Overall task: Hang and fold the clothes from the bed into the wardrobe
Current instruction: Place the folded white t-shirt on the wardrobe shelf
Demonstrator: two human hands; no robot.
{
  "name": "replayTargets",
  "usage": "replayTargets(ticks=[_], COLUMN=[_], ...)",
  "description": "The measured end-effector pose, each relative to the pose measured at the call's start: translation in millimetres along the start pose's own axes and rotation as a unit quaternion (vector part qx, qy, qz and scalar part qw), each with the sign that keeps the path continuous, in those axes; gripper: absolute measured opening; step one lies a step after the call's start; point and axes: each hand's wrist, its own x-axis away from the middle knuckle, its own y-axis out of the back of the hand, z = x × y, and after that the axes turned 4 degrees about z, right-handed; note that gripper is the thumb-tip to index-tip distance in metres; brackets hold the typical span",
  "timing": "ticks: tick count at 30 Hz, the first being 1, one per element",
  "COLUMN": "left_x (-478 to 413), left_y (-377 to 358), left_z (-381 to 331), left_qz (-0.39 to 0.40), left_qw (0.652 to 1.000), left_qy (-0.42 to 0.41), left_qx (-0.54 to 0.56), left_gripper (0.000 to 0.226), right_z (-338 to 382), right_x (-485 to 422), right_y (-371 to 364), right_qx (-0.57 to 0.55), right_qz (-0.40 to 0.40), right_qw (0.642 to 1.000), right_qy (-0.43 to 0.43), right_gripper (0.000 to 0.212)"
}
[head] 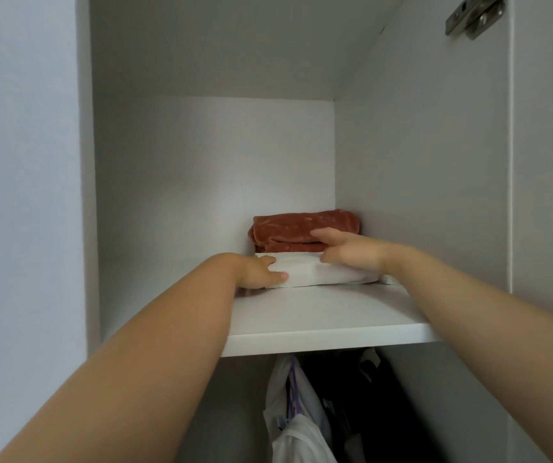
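left hand: fingers curled round the left end of the white folded garment
right hand: fingers curled over its right top (one reaches the red folded garment)
white garment: frame centre, on the shelf, touching the red one behind
lower centre: hanging clothes

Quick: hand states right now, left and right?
Left hand: grips the folded white garment, left end.
Right hand: curled over the same garment's top, holding it.
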Motion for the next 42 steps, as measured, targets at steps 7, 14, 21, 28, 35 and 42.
replayTargets(ticks=[7, 14, 21, 28, 35, 42], left_x=[12.0, 43.4, 77.8, 150.9, 225.1, 311.9], left_y=[-1.9, -9.9, -20.3, -26.9, -44.2, -77.1], left_z=[-2.0, -10.2, 10.2, 20.3, 46.8, 103.6], left_qz=[0.008, -0.026, -0.177, -0.421, -0.446, -0.421], left_qw=[0.996, 0.990, 0.983, 0.872, 0.818, 0.820], left_qy=[0.006, 0.018, 0.039, 0.005, 0.069, 0.229], left_qx=[0.093, 0.138, 0.038, -0.249, -0.356, -0.313], left_gripper=[0.065, 0.064, 0.056, 0.036, 0.058, 0.064], right_z=[-33.5, 6.5, 63.1, 98.9, 144.2, 222.4], right_x=[-7.0, 17.6, 47.7, 77.7, 102.3, 128.3], right_y=[-3.0, -13.7, -49.4, -91.1, -123.9, -188.6], right_qx=[0.121, 0.159, 0.111, 0.123, 0.069, 0.015], right_qz=[-0.030, -0.122, -0.204, -0.354, -0.384, -0.371], right_qw=[0.964, 0.979, 0.972, 0.924, 0.903, 0.871], right_qy=[-0.236, -0.034, 0.043, 0.081, 0.180, 0.323], right_gripper=[0.067, 0.053, 0.039, 0.037, 0.047, 0.052])
